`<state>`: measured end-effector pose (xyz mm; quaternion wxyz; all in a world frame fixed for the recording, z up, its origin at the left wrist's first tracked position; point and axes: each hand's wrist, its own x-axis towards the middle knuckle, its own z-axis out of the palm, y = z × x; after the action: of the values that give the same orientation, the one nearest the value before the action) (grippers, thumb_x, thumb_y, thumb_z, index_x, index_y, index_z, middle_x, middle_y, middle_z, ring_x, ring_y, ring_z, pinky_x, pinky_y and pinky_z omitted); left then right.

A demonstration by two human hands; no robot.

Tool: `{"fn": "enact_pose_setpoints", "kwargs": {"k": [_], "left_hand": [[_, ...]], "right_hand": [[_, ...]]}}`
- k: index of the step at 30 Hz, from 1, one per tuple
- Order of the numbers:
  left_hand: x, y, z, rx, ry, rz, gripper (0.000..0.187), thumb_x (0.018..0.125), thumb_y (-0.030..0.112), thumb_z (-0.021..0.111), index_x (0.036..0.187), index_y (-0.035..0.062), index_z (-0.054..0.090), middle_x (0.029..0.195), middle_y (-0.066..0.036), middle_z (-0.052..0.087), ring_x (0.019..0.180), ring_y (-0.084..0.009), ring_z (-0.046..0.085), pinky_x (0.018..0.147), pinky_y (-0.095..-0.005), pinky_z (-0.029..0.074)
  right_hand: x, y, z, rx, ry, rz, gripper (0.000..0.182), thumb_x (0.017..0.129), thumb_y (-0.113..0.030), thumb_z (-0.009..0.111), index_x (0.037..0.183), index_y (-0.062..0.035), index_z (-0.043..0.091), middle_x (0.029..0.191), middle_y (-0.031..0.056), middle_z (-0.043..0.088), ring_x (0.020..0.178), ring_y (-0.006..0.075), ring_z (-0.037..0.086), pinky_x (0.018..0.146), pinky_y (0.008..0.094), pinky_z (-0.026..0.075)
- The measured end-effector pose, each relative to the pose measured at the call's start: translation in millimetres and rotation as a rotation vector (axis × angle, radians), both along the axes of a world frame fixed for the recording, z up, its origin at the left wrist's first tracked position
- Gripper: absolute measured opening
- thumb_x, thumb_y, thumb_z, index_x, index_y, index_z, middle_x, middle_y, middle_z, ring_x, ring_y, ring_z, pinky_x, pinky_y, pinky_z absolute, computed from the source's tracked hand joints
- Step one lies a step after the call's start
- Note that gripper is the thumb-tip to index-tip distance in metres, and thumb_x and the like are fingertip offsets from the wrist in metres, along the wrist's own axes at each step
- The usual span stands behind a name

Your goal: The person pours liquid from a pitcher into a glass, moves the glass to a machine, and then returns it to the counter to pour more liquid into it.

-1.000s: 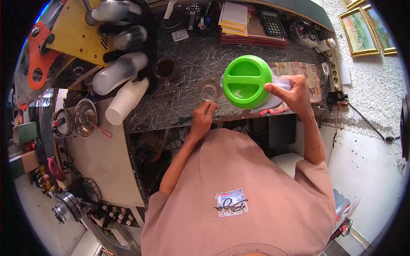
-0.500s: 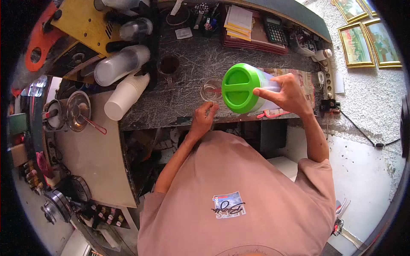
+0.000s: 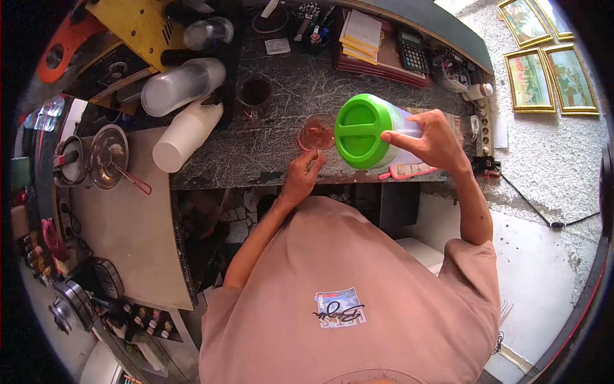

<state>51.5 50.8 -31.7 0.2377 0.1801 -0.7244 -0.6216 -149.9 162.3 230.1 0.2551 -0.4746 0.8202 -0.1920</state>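
Note:
My right hand (image 3: 436,142) is wrapped round a pale translucent pitcher with a green lid (image 3: 363,131), tilted toward the left. Just left of the lid, a clear glass mug (image 3: 316,132) stands on the dark counter with reddish liquid in it. The lid's edge is close to the mug's rim, and the pitcher's spout cannot be made out. My left hand (image 3: 300,176) is closed at the near side of the mug, fingers pinching what looks like its handle.
Another glass mug with dark liquid (image 3: 254,93) stands on the scratched counter (image 3: 288,80). Stacked paper cups (image 3: 188,136) and plastic cups (image 3: 182,86) lie to the left, near a metal strainer (image 3: 110,157). Papers (image 3: 361,35) and a calculator (image 3: 414,51) sit at the back.
More reddish liquid shows in the glass mug now, where a thin red stream entered before. Both hands stay almost in place; the view has shifted slightly.

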Motion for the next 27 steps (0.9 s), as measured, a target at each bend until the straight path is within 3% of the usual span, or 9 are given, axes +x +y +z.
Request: {"fn": "enact_pose_setpoints", "kwargs": {"k": [10, 27], "left_hand": [[-0.2, -0.5, -1.5, -0.005, -0.009, -0.007, 0.030, 0.101, 0.026, 0.059, 0.094, -0.0029, 0.061, 0.085, -0.019, 0.062, 0.078, -0.0362, 0.063, 0.070, -0.0415, 0.048], [0.0, -1.7, -3.2, 0.035, -0.013, -0.039, 0.028, 0.101, 0.023, 0.060, 0.092, -0.0025, 0.058, 0.080, -0.019, 0.058, 0.071, -0.0339, 0.059, 0.066, -0.0409, 0.046]], "right_hand": [[-3.8, -3.0, 1.7, 0.028, 0.101, 0.041, 0.054, 0.088, -0.050, 0.074, 0.083, 0.0034, 0.076, 0.059, 0.0141, 0.067, 0.050, 0.0194, 0.067, 0.048, 0.0344, 0.050], [-6.6, -9.0, 7.5, 0.054, 0.147, 0.083, 0.056, 0.086, -0.052, 0.074, 0.077, 0.0035, 0.074, 0.059, 0.0156, 0.066, 0.052, 0.0253, 0.067, 0.053, 0.0375, 0.051]]}}
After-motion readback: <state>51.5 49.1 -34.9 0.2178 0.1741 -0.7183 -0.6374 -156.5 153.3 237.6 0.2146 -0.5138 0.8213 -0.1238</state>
